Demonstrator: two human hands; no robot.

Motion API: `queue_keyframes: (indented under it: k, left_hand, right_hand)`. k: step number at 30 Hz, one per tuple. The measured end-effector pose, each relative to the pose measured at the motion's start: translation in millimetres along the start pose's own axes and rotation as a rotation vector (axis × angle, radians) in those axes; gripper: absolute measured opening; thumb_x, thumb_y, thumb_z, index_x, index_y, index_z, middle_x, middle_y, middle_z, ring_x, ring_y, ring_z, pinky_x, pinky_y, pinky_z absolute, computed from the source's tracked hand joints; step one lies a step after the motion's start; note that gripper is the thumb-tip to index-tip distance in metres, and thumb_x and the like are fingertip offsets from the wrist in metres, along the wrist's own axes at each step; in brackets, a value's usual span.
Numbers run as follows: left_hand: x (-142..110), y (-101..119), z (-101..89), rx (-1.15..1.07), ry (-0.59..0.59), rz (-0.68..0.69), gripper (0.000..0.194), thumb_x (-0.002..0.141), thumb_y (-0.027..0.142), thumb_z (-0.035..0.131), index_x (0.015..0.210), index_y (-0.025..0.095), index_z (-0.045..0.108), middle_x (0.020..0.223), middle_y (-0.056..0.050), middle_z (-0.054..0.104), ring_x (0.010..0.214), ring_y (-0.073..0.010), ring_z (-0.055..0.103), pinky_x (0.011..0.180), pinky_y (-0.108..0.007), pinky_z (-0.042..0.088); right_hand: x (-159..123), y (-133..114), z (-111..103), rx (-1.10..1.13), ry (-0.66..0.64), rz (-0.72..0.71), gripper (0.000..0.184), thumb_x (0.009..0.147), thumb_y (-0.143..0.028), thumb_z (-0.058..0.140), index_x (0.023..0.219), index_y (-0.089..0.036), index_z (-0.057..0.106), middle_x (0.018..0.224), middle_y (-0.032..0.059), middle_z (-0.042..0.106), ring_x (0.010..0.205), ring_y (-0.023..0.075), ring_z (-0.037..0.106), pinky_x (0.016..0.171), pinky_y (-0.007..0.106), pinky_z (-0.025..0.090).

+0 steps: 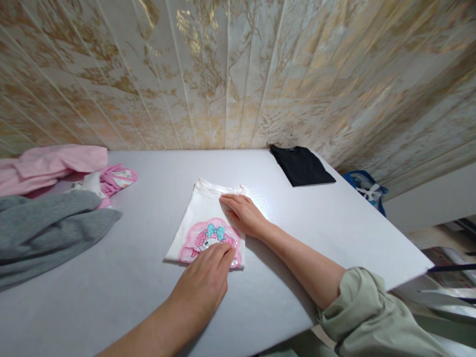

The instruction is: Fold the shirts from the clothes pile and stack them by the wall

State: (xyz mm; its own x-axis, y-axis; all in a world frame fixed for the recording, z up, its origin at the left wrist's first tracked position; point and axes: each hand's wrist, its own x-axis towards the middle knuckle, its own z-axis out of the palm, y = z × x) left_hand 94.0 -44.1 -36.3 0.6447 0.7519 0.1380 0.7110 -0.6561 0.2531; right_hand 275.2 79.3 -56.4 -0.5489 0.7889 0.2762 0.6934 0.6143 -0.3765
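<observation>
A white T-shirt (pixel 193 210), folded narrow, lies flat on the table with its neckline away from me. Its front carries a pink, shiny character print with a turquoise bow, partly covered by my left hand. My left hand (pixel 208 272) rests over the shirt's lower edge, fingers close together and bent downward; the tips are partly hidden. Farther up, my right hand (pixel 245 215) lies palm down along the right side, just below the collar. Its fingers are stretched out on the fabric.
A folded black garment (pixel 303 167) lies at the table's (pixel 148 297) back right. Heaped at the left are pink clothing (pixel 59 163), a pink-and-white printed piece (pixel 115 181) and grey clothing (pixel 52 228). A blue bag (pixel 366 188) stands beyond the right edge. The patterned wall (pixel 208 74) borders the back.
</observation>
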Motion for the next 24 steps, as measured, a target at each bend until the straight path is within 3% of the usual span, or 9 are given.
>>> queue_keyframes:
  k: [6,9,13,17,24]
  left_hand:
    - [-22.1,12.1,-2.9,0.01,-0.056,0.001,0.05,0.074,-0.001,0.04,0.118,0.016,0.057,0.117,-0.011,0.065,0.106,-0.0247,0.062,0.094,-0.043,0.054]
    - [-29.2,5.7,-8.5,-0.038,0.036,0.019,0.045,0.081,0.002,0.038,0.118,0.019,0.056,0.117,-0.008,0.064,0.107,-0.0218,0.06,0.094,-0.039,0.053]
    - [-32.2,-17.4,-11.7,0.06,0.201,-0.055,0.042,0.088,0.011,0.04,0.128,0.017,0.049,0.124,-0.011,0.06,0.116,-0.0235,0.056,0.098,-0.041,0.05]
    - [-42.1,-30.0,-8.6,0.157,0.209,-0.051,0.047,0.084,0.009,0.041,0.13,0.017,0.048,0.122,-0.01,0.061,0.112,-0.0223,0.059,0.094,-0.037,0.051]
    - [-63.7,-20.5,-13.7,0.146,0.201,-0.031,0.045,0.082,0.005,0.041,0.124,0.018,0.053,0.115,-0.008,0.065,0.103,-0.0202,0.062,0.089,-0.034,0.053]
  right_hand:
    - [-0.1,-1.1,-1.5,0.0,-0.008,0.0,0.042,0.093,-0.013,0.046,0.135,-0.021,0.05,0.14,0.0076,0.054,0.13,0.0186,0.047,0.109,0.039,0.034]
    - [-0.3,-1.0,-1.2,-0.01,-0.008,-0.004,0.042,0.094,-0.013,0.046,0.135,-0.021,0.049,0.14,0.0074,0.054,0.13,0.0184,0.047,0.108,0.039,0.034]
    - [-0.5,-0.2,-0.1,-0.016,-0.001,-0.009,0.041,0.094,-0.013,0.046,0.134,-0.021,0.049,0.14,0.0069,0.054,0.13,0.0185,0.047,0.108,0.04,0.035]
    - [-0.4,0.1,0.7,-0.022,0.002,-0.011,0.041,0.094,-0.013,0.047,0.134,-0.021,0.049,0.139,0.007,0.055,0.129,0.0187,0.048,0.108,0.04,0.036]
    - [-0.3,0.5,2.1,-0.033,0.007,-0.001,0.042,0.093,-0.012,0.048,0.133,-0.023,0.05,0.139,0.0061,0.055,0.129,0.019,0.048,0.108,0.04,0.037]
